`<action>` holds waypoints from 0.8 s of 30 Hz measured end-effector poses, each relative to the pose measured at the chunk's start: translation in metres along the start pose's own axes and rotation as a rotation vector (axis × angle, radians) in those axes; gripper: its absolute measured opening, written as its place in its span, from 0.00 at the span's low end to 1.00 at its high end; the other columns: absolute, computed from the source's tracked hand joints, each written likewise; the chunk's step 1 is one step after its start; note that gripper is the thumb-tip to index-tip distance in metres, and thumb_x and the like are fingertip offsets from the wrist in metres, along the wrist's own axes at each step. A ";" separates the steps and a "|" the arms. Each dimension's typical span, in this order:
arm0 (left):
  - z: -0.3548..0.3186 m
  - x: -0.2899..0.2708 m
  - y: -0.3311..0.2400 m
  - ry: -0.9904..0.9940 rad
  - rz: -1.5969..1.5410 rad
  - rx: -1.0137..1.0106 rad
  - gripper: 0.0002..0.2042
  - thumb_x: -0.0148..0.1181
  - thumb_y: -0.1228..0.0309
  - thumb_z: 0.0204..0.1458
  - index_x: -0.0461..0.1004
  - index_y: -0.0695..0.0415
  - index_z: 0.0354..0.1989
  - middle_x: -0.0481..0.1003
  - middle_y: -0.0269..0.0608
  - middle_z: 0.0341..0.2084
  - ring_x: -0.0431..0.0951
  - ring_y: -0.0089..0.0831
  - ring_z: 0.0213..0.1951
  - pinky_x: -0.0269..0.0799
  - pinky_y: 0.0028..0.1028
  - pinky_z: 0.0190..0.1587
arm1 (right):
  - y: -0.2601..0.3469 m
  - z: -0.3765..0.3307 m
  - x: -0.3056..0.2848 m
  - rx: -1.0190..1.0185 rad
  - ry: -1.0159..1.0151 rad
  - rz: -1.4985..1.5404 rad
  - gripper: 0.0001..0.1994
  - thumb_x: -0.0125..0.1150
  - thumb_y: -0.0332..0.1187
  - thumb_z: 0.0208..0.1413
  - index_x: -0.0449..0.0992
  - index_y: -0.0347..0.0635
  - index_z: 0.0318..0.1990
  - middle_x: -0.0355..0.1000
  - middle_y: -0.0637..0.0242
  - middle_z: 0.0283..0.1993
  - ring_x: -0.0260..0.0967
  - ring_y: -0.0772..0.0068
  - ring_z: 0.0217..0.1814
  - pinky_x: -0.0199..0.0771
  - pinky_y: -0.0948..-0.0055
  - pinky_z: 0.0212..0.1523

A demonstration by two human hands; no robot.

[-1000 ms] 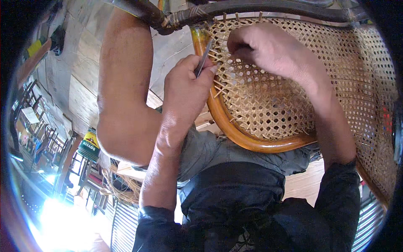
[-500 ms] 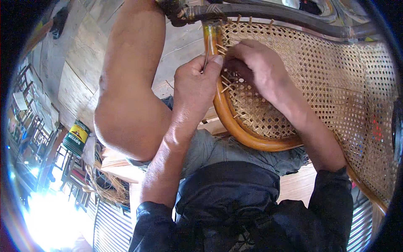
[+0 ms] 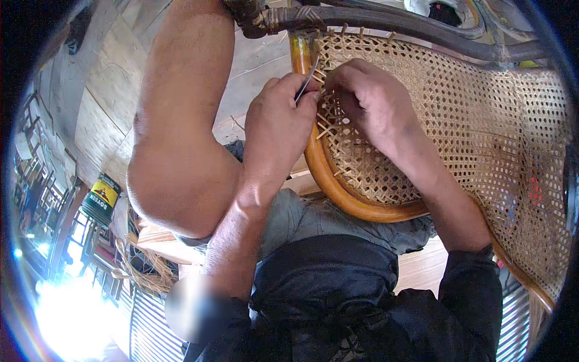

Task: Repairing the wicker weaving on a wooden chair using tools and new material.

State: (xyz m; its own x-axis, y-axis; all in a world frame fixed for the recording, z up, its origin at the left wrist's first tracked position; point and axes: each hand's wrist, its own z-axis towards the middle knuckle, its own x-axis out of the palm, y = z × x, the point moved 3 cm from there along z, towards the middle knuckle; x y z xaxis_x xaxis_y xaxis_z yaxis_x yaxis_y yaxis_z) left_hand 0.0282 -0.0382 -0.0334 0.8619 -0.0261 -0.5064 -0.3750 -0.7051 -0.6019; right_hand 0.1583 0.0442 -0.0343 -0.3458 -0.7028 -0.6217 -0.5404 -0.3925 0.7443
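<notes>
My left hand (image 3: 278,123) is closed around a thin, slightly curved metal tool (image 3: 310,75), possibly an awl, whose upper end leans toward the panel edge. It rests at the orange-brown rattan frame (image 3: 338,193) of a chair part. Over the woven cane panel (image 3: 464,127), my right hand (image 3: 383,111) is bent with its fingertips curled together at the left edge. Those fingertips are partly hidden, so what they pinch cannot be made out. Loose cane ends (image 3: 326,130) stick out along the frame just below both hands.
Dark rattan poles (image 3: 386,21) run across the top, with short pegs along the panel's upper edge. My bare leg (image 3: 181,120) is bent at the left. A green and yellow can (image 3: 101,199) and a bundle of fibre strips (image 3: 148,268) lie at the lower left.
The metal tool has tipped from nearly upright to leaning right, toward the panel. My left hand has turned a little with it; the right hand stays at the same edge.
</notes>
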 end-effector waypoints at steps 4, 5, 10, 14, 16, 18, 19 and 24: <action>-0.003 0.002 0.001 -0.039 0.021 0.069 0.08 0.55 0.70 0.48 0.74 0.60 0.34 0.72 0.52 0.30 0.74 0.47 0.34 0.69 0.39 0.38 | 0.003 0.008 0.001 -0.015 0.053 -0.023 0.08 0.59 0.32 0.43 0.74 0.42 0.33 0.69 0.58 0.32 0.70 0.52 0.36 0.72 0.58 0.35; -0.005 0.001 0.000 -0.043 0.019 0.067 0.08 0.55 0.70 0.48 0.74 0.60 0.34 0.72 0.52 0.30 0.74 0.47 0.34 0.69 0.39 0.38 | 0.004 0.008 0.002 -0.003 0.096 -0.075 0.08 0.59 0.32 0.43 0.74 0.42 0.33 0.69 0.58 0.32 0.70 0.52 0.36 0.72 0.58 0.35; -0.005 0.002 -0.009 -0.061 0.123 0.050 0.08 0.53 0.71 0.47 0.72 0.61 0.33 0.71 0.52 0.30 0.73 0.49 0.35 0.68 0.43 0.39 | 0.003 0.015 0.001 0.023 0.108 -0.142 0.08 0.58 0.34 0.45 0.75 0.42 0.33 0.69 0.56 0.30 0.71 0.51 0.34 0.72 0.57 0.35; -0.009 0.005 -0.008 -0.110 0.072 0.020 0.08 0.53 0.71 0.47 0.71 0.61 0.35 0.71 0.52 0.31 0.73 0.49 0.35 0.68 0.43 0.39 | -0.002 0.024 0.001 -0.053 0.142 -0.074 0.09 0.57 0.34 0.46 0.76 0.42 0.34 0.69 0.56 0.28 0.70 0.48 0.32 0.72 0.57 0.34; -0.011 0.006 -0.008 -0.107 0.041 0.003 0.09 0.52 0.71 0.48 0.71 0.61 0.36 0.71 0.51 0.31 0.73 0.50 0.36 0.69 0.43 0.39 | -0.006 0.026 0.001 -0.034 0.219 -0.041 0.07 0.57 0.31 0.48 0.76 0.43 0.35 0.70 0.57 0.30 0.70 0.52 0.34 0.71 0.61 0.35; -0.013 0.009 -0.008 -0.130 0.015 -0.009 0.09 0.52 0.71 0.49 0.71 0.61 0.35 0.71 0.51 0.32 0.73 0.49 0.36 0.69 0.43 0.39 | -0.009 0.026 -0.002 -0.013 0.295 -0.006 0.07 0.57 0.28 0.49 0.77 0.43 0.36 0.70 0.58 0.32 0.71 0.56 0.35 0.70 0.65 0.36; -0.014 0.009 -0.008 -0.153 0.000 -0.016 0.08 0.52 0.70 0.49 0.71 0.61 0.35 0.71 0.51 0.32 0.73 0.49 0.36 0.69 0.43 0.39 | -0.008 0.026 -0.004 -0.077 0.308 -0.002 0.08 0.56 0.29 0.48 0.77 0.42 0.37 0.71 0.55 0.33 0.71 0.54 0.38 0.71 0.62 0.38; -0.010 0.012 0.001 -0.148 -0.106 -0.009 0.10 0.54 0.68 0.50 0.71 0.61 0.35 0.72 0.51 0.29 0.74 0.47 0.33 0.69 0.41 0.37 | -0.011 0.031 -0.005 -0.085 0.327 0.058 0.08 0.57 0.28 0.49 0.75 0.37 0.37 0.71 0.57 0.33 0.71 0.56 0.37 0.70 0.66 0.38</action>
State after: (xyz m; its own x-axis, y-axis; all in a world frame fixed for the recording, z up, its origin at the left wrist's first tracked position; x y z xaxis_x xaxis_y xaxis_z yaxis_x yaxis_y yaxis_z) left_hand 0.0421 -0.0466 -0.0338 0.8364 0.1529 -0.5263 -0.2810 -0.7050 -0.6512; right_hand 0.1425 0.0703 -0.0463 -0.1024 -0.8727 -0.4773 -0.4564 -0.3851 0.8021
